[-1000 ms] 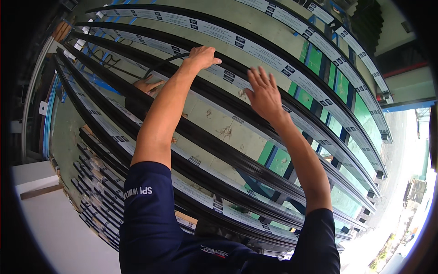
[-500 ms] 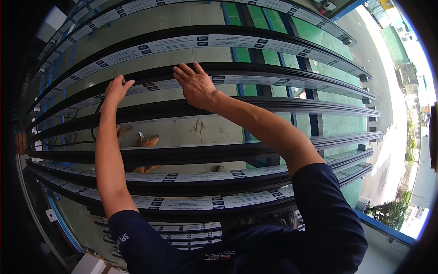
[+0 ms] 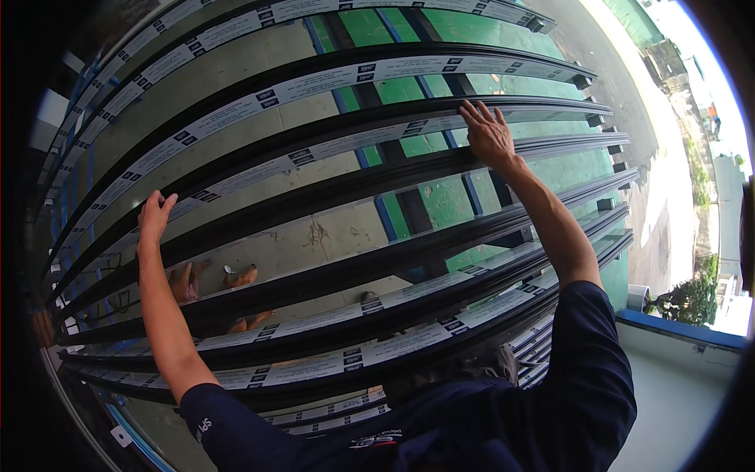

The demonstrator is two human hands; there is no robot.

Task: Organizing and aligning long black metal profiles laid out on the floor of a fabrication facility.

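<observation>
Several long dark bars (image 3: 370, 177) with white printed film along their sides lie side by side across the view. My left hand (image 3: 155, 216) rests on the left part of one film-covered bar (image 3: 259, 169), thumb apart from the bent fingers. Farther right, my right hand (image 3: 491, 138) lies over the top of what looks like the same bar, its fingers spread. Neither hand lifts the bar. The undersides of my fingers are hidden.
Green panels (image 3: 440, 200) with dark and blue crosspieces show beneath the bars. Bare feet (image 3: 241, 275) and dry plant litter (image 3: 317, 234) are visible on the floor through the gaps. A blue-edged ledge (image 3: 680, 328) and a shrub (image 3: 688, 301) are at the right.
My hands have moved apart, the left one leftward and the right one rightward along the bar. The view has turned, so the bars now slant up to the right.
</observation>
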